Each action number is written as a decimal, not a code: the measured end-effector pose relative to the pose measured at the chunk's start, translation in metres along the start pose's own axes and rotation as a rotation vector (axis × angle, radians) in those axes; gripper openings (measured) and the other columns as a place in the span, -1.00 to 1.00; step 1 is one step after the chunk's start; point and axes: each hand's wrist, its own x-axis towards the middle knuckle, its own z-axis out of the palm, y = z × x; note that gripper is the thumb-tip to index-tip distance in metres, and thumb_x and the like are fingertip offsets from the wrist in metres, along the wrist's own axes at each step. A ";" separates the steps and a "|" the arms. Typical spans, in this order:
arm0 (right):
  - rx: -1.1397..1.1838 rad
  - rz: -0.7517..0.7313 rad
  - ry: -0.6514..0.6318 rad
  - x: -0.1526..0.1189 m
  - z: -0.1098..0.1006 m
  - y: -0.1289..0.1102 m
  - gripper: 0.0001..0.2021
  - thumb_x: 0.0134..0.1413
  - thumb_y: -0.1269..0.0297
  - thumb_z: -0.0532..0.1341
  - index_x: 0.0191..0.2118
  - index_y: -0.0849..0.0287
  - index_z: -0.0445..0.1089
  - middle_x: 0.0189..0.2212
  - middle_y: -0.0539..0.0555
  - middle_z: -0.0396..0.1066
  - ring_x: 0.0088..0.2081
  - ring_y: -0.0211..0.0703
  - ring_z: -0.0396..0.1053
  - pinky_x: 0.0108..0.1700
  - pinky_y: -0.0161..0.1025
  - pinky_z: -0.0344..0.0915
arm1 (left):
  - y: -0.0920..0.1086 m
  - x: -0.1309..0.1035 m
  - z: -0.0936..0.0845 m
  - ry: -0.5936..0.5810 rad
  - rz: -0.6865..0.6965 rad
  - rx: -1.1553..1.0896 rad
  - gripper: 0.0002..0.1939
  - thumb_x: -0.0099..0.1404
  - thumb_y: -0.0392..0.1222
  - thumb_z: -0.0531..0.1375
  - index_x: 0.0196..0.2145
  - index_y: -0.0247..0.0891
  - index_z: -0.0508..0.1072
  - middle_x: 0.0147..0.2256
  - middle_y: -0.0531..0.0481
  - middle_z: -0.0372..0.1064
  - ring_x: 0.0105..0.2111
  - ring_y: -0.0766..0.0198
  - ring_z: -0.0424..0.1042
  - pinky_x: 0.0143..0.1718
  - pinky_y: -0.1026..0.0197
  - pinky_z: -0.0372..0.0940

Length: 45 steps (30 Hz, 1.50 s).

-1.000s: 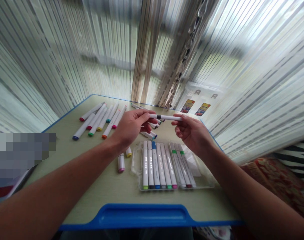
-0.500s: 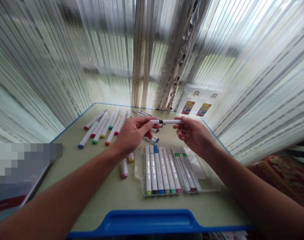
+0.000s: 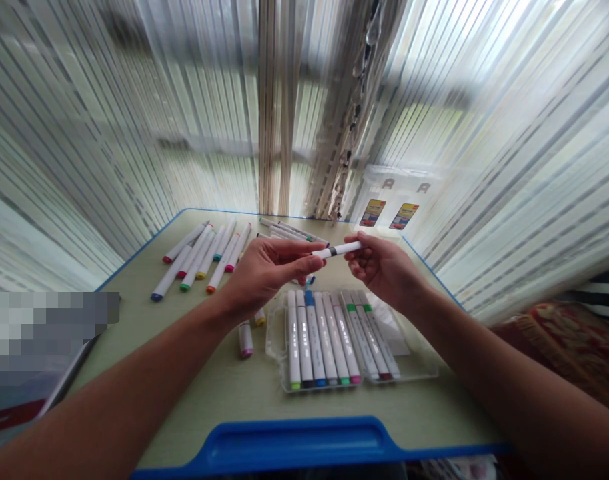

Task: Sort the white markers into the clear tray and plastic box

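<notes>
L hand (image 3: 271,273) and R hand (image 3: 381,267) both grip white marker (image 3: 345,249), one per end, approx. mid-frame, above clear case (image 3: 420,371) w/ markers, lower ctr-right. Loose markers (image 3: 194,257) on surface (image 3: 194,373), ctr-left.

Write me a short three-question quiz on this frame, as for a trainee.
1. True or false: the left hand and the right hand both hold the white marker.
2. Where do the green-banded markers lie?
A) in the right hand
B) in the clear case
C) on the floor
3. Fill in the colour: the band around the held marker is ____.
Key: 1 true; 2 B; 3 black
</notes>
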 end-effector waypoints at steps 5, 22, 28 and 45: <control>-0.011 -0.006 -0.026 0.002 -0.002 0.002 -0.82 0.21 0.24 0.27 -0.36 0.23 0.50 -0.55 0.08 0.50 -0.62 -0.30 0.33 -0.61 -0.37 0.23 | 0.001 -0.001 0.002 -0.033 -0.024 -0.015 -0.67 0.13 -0.14 0.47 -0.13 -0.26 0.69 -0.31 -0.13 0.62 -0.50 0.39 0.42 -0.39 0.27 0.39; -0.563 -0.309 -0.133 -0.014 0.005 0.006 -0.68 -0.13 0.04 0.53 -0.38 0.22 0.63 -0.55 0.08 0.53 -0.61 -0.29 0.34 -0.60 -0.33 0.23 | 0.000 0.003 0.003 0.106 -0.056 0.328 -0.77 0.15 -0.14 0.41 -0.35 -0.39 0.58 -0.46 -0.01 0.48 -0.55 0.38 0.36 -0.50 0.30 0.28; -0.868 -0.524 -0.114 -0.017 0.004 0.008 -0.70 -0.06 0.03 0.49 -0.40 0.19 0.64 -0.50 0.10 0.58 -0.47 -0.17 0.47 -0.45 -0.30 0.33 | -0.002 0.002 0.004 0.058 -0.009 0.446 -0.73 0.12 -0.10 0.45 -0.38 -0.38 0.55 -0.47 0.00 0.47 -0.56 0.41 0.31 -0.55 0.33 0.20; -0.181 -0.232 -0.111 -0.007 0.003 0.002 -0.74 0.05 0.13 0.43 -0.23 0.23 0.58 -0.44 0.09 0.57 -0.63 -0.38 0.27 -0.64 -0.39 0.08 | -0.005 0.011 -0.002 0.236 -0.052 -0.042 -0.81 0.38 -0.32 0.17 -0.14 -0.42 0.56 -0.30 -0.15 0.57 -0.56 0.40 0.38 -0.45 0.28 0.33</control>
